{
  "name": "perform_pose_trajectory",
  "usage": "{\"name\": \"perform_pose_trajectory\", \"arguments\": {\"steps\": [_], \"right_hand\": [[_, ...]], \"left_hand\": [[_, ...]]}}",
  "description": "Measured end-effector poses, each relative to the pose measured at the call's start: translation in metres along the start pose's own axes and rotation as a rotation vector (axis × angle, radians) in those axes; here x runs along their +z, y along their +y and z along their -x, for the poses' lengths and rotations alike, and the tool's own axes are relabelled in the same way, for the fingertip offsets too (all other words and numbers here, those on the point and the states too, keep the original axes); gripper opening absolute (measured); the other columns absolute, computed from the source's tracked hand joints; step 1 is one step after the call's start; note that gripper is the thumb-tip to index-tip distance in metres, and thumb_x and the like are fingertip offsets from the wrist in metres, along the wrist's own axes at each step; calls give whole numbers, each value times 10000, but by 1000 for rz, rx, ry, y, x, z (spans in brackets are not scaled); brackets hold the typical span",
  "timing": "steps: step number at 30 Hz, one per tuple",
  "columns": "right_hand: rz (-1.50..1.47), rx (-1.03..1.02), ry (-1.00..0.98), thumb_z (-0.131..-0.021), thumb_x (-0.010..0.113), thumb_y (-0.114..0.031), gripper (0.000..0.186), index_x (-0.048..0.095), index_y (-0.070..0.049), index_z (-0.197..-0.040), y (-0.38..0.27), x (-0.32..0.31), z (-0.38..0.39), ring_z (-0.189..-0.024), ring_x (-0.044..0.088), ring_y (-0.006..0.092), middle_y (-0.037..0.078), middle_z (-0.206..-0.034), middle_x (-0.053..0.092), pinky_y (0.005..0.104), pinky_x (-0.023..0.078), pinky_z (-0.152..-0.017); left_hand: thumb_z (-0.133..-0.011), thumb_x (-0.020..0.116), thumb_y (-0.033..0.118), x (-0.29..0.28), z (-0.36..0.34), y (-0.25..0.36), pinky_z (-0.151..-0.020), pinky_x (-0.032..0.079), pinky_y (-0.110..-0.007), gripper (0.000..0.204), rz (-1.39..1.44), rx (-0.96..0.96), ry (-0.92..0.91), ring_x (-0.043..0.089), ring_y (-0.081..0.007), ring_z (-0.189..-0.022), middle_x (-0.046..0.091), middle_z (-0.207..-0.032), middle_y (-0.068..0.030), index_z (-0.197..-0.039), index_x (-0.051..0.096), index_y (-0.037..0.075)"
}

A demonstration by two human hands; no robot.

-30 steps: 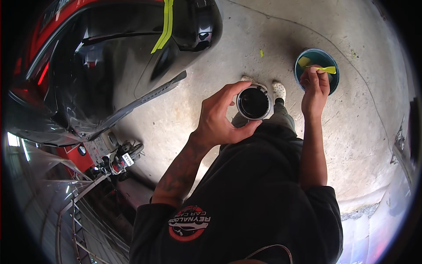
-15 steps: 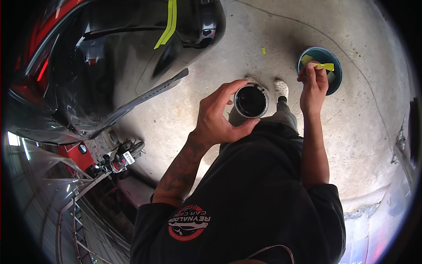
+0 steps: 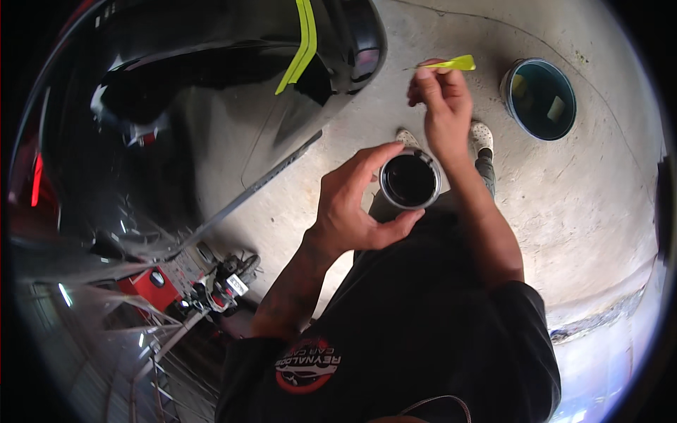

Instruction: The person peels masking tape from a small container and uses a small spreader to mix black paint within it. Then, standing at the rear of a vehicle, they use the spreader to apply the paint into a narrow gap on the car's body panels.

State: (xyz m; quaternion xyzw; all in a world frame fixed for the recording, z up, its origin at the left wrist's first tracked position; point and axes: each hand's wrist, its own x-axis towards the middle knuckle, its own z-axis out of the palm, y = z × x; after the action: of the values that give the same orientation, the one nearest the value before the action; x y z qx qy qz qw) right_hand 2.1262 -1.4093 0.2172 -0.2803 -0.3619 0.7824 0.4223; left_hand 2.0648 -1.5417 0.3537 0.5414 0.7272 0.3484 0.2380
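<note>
We grip a round metal can of dark liquid (image 3: 410, 179) in our left hand (image 3: 352, 208), while just beyond the can our right hand (image 3: 441, 106) pinches a yellow-green strip (image 3: 451, 64).

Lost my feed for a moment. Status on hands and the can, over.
Left hand grips open can, dark inside. Right hand pinches yellow strip above it. Blue bucket on floor to the right, apart. Nothing between strip and can.

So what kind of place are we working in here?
Probably a car body or paint shop. A glossy black car panel carries yellow-green masking tape, the floor is bare concrete, and the left hand holds a small can of dark liquid.
</note>
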Motion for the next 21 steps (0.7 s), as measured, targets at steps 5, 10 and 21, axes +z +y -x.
{"name": "perform_pose_trajectory", "arguments": {"steps": [5, 10, 21], "right_hand": [[-168, -75, 57, -1003, 613, -111, 107, 593, -21, -1057, 48, 72, -4, -705, 604, 122, 52, -829, 628, 264, 508, -631], [-160, -158, 149, -1006, 612, -116, 120, 591, -9, -1058, 69, 107, -13, -718, 605, 121, 60, -841, 631, 250, 507, -627], [-144, -246, 243, -1010, 602, -102, 52, 581, -57, -995, 89, 131, -18, -674, 488, 48, -27, -808, 551, 203, 398, -597]], "left_hand": [[-606, 885, 156, -34, 7, -42, -818, 559, -335, 766, -4, 165, -77, 704, -269, -962, 687, -1094, -189, -1271, 579, -68], [-592, 878, 145, -60, 14, -72, -811, 562, -338, 759, 1, 182, -130, 710, -276, -945, 690, -1091, -191, -1262, 587, -63], [-595, 869, 149, -78, 19, -98, -868, 561, -364, 760, 20, 210, -176, 701, -296, -991, 684, -1111, -202, -1262, 583, -76]]}}
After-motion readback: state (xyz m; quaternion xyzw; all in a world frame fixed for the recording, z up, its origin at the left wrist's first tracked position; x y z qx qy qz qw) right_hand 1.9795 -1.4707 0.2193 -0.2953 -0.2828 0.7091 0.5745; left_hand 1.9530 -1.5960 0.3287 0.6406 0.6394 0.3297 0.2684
